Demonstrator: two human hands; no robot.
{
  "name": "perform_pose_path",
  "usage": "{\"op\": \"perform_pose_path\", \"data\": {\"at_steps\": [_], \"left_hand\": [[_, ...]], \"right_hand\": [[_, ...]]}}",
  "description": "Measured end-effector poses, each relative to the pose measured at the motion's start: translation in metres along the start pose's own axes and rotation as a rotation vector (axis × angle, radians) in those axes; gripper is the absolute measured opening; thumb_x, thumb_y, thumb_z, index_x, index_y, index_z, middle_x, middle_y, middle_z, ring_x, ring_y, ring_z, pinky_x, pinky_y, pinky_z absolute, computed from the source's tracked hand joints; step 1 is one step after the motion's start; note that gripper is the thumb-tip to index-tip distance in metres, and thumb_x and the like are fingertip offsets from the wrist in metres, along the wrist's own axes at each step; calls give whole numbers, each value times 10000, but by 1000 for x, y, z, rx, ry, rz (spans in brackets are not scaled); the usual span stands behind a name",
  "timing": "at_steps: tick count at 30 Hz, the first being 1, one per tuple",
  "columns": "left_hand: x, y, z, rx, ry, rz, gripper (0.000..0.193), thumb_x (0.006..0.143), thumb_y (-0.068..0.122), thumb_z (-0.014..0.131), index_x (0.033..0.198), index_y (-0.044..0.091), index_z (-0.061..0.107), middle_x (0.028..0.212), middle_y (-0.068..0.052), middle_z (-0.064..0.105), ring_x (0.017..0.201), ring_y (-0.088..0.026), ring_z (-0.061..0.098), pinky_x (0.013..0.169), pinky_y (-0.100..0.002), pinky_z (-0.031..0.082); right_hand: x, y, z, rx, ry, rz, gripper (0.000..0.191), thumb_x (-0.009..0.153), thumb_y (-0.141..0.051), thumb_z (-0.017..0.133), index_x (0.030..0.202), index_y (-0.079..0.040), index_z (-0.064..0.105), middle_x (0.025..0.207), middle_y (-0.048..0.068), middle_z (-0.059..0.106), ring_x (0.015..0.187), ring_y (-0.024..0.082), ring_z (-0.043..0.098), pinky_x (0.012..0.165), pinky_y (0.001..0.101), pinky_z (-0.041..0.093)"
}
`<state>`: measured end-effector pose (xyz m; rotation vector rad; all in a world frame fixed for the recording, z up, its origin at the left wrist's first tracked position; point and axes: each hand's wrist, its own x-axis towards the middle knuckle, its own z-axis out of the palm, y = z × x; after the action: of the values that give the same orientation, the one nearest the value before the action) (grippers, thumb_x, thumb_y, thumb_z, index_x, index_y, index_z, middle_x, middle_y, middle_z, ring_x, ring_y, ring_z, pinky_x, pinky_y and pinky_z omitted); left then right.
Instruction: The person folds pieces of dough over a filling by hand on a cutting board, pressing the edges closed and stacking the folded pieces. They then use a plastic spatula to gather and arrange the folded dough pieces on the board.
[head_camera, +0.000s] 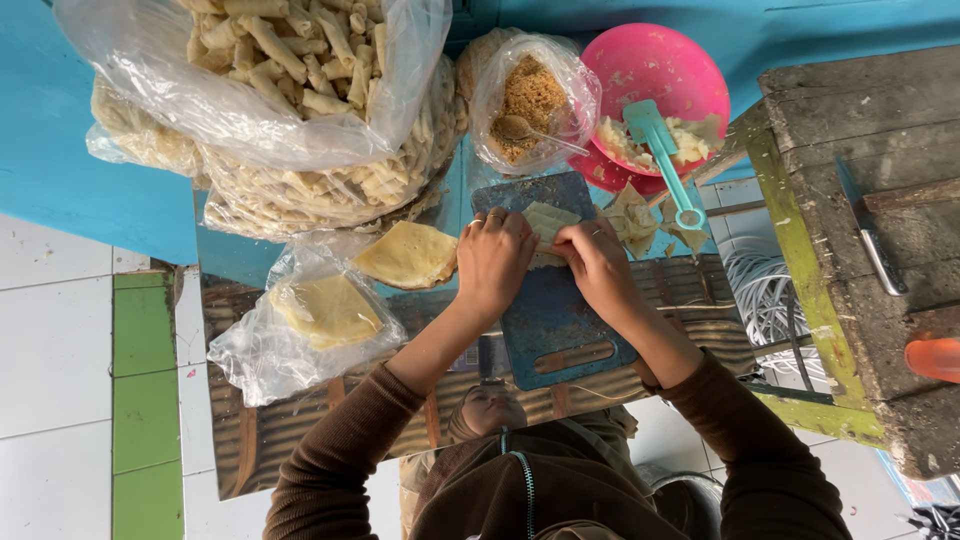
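Observation:
My left hand (495, 262) and my right hand (597, 262) lie side by side on a blue cutting board (555, 325). The fingertips of both hands pinch and press a pale thin dough wrapper (548, 220) at the board's far end. Rings show on fingers of both hands. Just left of my left hand sits a stack of yellow wrappers (408, 255). A few folded wrapper pieces (632, 215) lie to the right of my right hand.
A clear bag of wrappers (325, 312) lies at the left. Big bags of rolled snacks (290, 70) fill the far left. A bag of brown filling (530, 100) holds a spoon. A pink bowl (690, 60) carries a teal scoop (660, 150). A knife (868, 235) rests on the wooden bench (870, 130).

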<state>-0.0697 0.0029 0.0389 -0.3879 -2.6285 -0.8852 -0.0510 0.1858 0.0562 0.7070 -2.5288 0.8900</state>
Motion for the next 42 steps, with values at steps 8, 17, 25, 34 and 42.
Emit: {"op": "perform_pose_path", "data": {"at_steps": [8,17,25,34,42], "left_hand": [[-4,-5,-9,41,7,168,72,879,215,722,844,165,684,825,-29,710,831,-263,650,742,-430,469],[-4,-1,-7,-61,6,57,237,905,261,738,1029,98,617,995,-85,649,925,-307,647,781,-457,476],[-10,-11,-1,-235,-28,-40,386,828,191,801,1076,53,540,1034,-157,598,995,-383,603,842,-492,490],[-10,-21,20,-250,-18,-47,215,913,133,719,1005,20,561,1023,-182,578,970,-399,581,857,-509,476],[-13,-10,8,-210,18,-2,164,902,118,704,981,71,569,1019,-158,584,975,-383,587,829,-501,477]], "right_hand": [[3,0,0,-75,19,-23,139,892,-14,777,995,-40,688,966,89,655,957,311,586,860,422,477],[0,-1,-4,-153,-24,-90,202,875,38,732,1063,-32,723,1071,89,678,1031,317,602,910,429,502],[2,22,4,-30,30,83,137,936,-3,745,1067,-39,751,993,107,731,924,293,644,805,387,516],[44,25,-35,514,305,276,119,1053,-60,709,1152,4,723,1098,18,726,926,33,592,803,192,475],[224,-72,-47,187,589,-347,47,1065,-61,749,1082,-30,717,1006,56,701,854,173,654,781,304,492]]}}
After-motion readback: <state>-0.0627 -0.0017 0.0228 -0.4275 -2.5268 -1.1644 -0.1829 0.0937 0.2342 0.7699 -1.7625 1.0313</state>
